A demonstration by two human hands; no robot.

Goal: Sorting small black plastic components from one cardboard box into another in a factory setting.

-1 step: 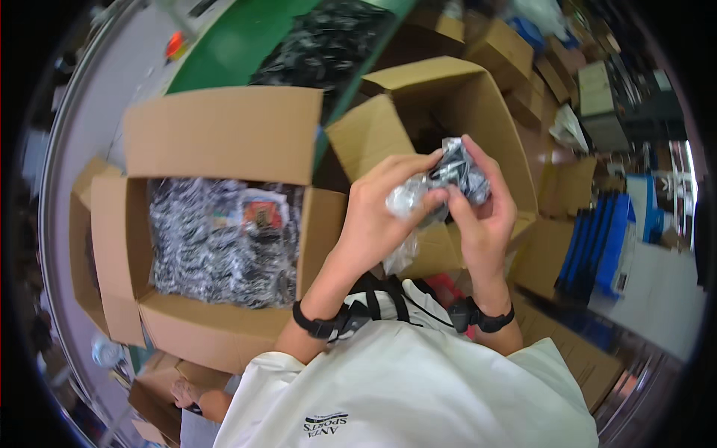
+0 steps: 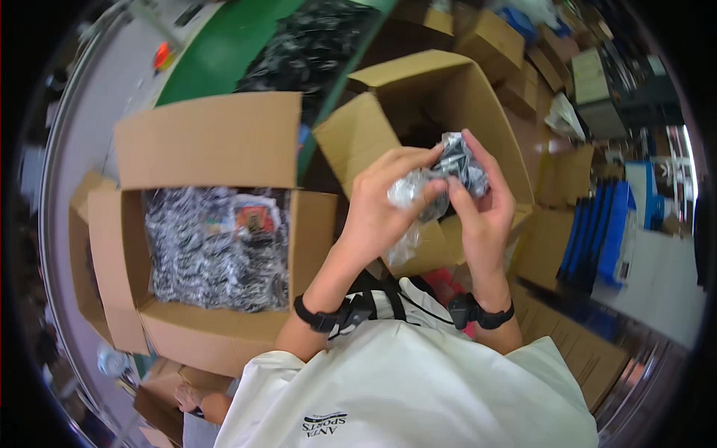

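Note:
Both my hands grip a dark item in a crinkled clear plastic bag (image 2: 464,170), above the near edge of an open cardboard box (image 2: 500,142) on the right. My left hand (image 2: 385,196) is closed on the loose, bunched end of the plastic, thumb pressed against it. Fingers of my right hand (image 2: 489,213) wrap the darker, fuller part, with the thumb on its near side. What the dark item is cannot be made out. To the left, another open box (image 2: 224,332) is filled with rows of dark items in clear plastic (image 2: 202,254); a red printed packet (image 2: 255,218) lies on top.
Black plastic-wrapped goods (image 2: 306,52) lie on a green surface (image 2: 216,56) at the far side. Another person's hand (image 2: 188,396) is at a box at the lower left. Blue and black stacked panels (image 2: 601,231) stand at the right, near more cardboard boxes (image 2: 489,45).
The boxes sit slightly further left in the picture, as the view has shifted a little. Both hands keep hold of the bagged item, nearly unmoved.

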